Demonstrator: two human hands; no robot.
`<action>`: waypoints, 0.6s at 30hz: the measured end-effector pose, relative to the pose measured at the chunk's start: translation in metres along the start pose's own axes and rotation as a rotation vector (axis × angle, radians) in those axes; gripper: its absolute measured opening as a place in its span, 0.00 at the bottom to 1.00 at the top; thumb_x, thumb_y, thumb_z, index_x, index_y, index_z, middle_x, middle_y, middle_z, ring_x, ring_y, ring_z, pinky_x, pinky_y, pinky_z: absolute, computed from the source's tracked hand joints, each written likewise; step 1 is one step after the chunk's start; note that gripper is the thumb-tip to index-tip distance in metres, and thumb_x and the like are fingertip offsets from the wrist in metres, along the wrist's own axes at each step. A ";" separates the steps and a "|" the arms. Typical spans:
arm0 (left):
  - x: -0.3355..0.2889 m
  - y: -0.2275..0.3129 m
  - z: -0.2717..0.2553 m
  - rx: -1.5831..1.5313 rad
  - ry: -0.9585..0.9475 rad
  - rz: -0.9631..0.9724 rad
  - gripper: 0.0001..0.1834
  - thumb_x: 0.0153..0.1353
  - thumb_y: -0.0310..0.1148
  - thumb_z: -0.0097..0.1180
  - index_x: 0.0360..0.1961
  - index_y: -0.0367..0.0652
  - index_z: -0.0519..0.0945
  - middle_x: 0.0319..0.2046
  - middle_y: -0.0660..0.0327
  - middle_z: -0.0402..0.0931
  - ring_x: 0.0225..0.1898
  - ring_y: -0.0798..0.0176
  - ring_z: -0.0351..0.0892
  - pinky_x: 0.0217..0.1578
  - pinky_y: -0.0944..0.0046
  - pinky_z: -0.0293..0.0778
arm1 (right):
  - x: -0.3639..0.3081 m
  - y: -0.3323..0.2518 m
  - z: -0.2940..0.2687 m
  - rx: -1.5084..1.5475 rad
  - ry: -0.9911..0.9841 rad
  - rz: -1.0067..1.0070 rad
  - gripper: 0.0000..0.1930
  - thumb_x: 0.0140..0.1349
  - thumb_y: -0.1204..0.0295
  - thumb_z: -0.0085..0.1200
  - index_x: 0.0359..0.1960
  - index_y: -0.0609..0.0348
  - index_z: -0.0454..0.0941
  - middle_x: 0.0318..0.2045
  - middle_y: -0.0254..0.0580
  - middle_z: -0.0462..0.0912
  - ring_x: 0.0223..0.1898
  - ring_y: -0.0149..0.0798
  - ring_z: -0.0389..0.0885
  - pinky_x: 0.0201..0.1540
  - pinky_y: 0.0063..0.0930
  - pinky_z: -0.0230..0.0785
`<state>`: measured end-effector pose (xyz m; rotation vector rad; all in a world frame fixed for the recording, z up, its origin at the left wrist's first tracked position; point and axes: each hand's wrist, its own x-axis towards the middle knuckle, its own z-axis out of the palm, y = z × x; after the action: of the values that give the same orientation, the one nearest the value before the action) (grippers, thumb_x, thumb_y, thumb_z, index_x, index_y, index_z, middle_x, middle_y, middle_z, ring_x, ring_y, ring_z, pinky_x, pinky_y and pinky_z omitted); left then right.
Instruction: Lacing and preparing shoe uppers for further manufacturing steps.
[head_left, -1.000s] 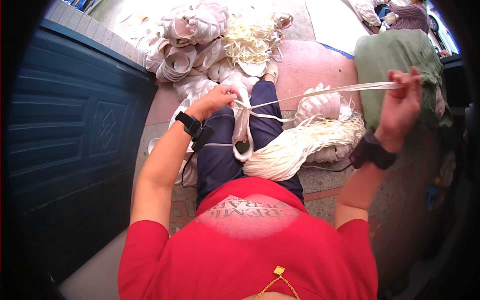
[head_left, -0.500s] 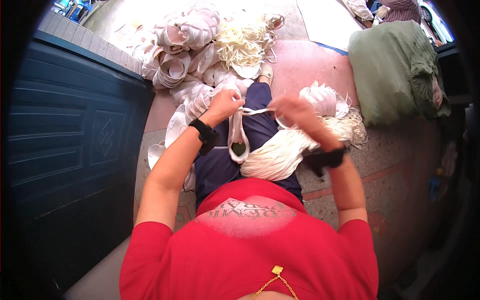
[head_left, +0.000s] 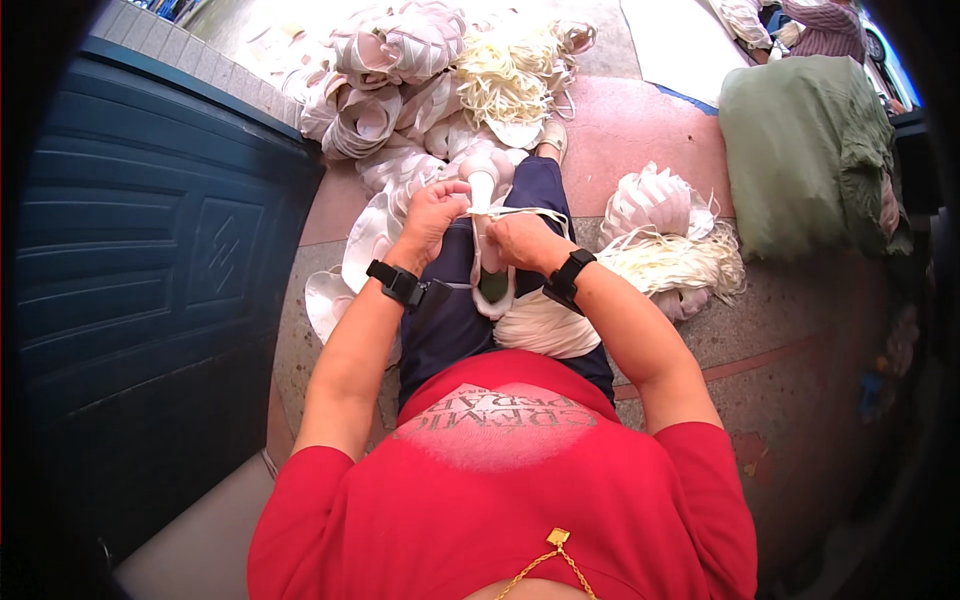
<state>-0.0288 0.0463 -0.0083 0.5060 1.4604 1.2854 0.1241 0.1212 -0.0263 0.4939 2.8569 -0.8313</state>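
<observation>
A pale shoe upper (head_left: 494, 309) with a dark green inside lies on my lap, between my thighs. A white shoelace (head_left: 540, 211) crosses over it. My left hand (head_left: 433, 214) is at the upper's left side, thumb and fingers pinched on the lace. Across from it, my right hand (head_left: 528, 243) is closed over the upper's right side, with lace coming out by its fingers; the fingertips are partly hidden. On my right thigh rests a thick bundle of cream laces (head_left: 545, 325), partly covered by my right wrist.
Ahead lies a heap of pale shoe uppers (head_left: 362, 122), with a tangle of cream laces (head_left: 505, 80) beside it. More stacked uppers (head_left: 655, 205) sit at my right. A large green sack (head_left: 795, 150) stands farther right. A dark blue panelled door (head_left: 150, 210) borders my left.
My right hand has come leftward from the outer end of the stretched lace to the shoe upper, close to my left hand. My left hand stays pinched near the lace.
</observation>
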 end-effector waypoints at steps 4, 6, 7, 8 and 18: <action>-0.002 -0.007 -0.015 -0.319 0.018 0.031 0.14 0.47 0.19 0.51 0.39 0.34 0.71 0.24 0.66 0.70 0.20 0.75 0.65 0.25 0.75 0.65 | -0.003 -0.007 -0.007 -0.058 0.009 0.025 0.07 0.43 0.73 0.48 0.20 0.63 0.76 0.21 0.51 0.77 0.27 0.48 0.78 0.29 0.37 0.71; -0.003 0.000 -0.027 -0.296 -0.001 0.017 0.15 0.47 0.18 0.51 0.39 0.34 0.70 0.24 0.65 0.70 0.21 0.75 0.65 0.26 0.74 0.65 | -0.003 -0.005 -0.007 -0.065 0.011 0.039 0.06 0.43 0.73 0.48 0.20 0.63 0.76 0.20 0.51 0.77 0.26 0.48 0.78 0.28 0.37 0.71; -0.003 0.006 -0.029 -0.275 -0.023 0.003 0.15 0.47 0.18 0.51 0.40 0.34 0.70 0.24 0.65 0.70 0.21 0.75 0.66 0.27 0.74 0.66 | -0.004 -0.004 -0.005 -0.063 0.015 0.041 0.06 0.43 0.73 0.48 0.20 0.63 0.76 0.20 0.51 0.77 0.26 0.48 0.78 0.28 0.37 0.71; -0.006 0.007 -0.025 -0.307 0.003 -0.021 0.16 0.47 0.18 0.50 0.41 0.35 0.69 0.22 0.66 0.69 0.20 0.74 0.66 0.29 0.71 0.67 | -0.005 -0.003 -0.004 -0.060 0.007 0.045 0.07 0.43 0.73 0.48 0.19 0.63 0.76 0.20 0.51 0.77 0.26 0.48 0.78 0.28 0.37 0.70; 0.003 0.001 -0.029 0.035 0.033 -0.164 0.12 0.51 0.28 0.54 0.37 0.38 0.72 0.21 0.68 0.69 0.21 0.73 0.67 0.28 0.70 0.68 | -0.015 0.003 -0.003 0.060 0.038 0.070 0.09 0.49 0.69 0.46 0.23 0.62 0.74 0.23 0.53 0.77 0.28 0.50 0.77 0.32 0.39 0.68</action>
<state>-0.0562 0.0369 -0.0134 0.3812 1.5219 1.1446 0.1396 0.1210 -0.0221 0.6194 2.8372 -0.9076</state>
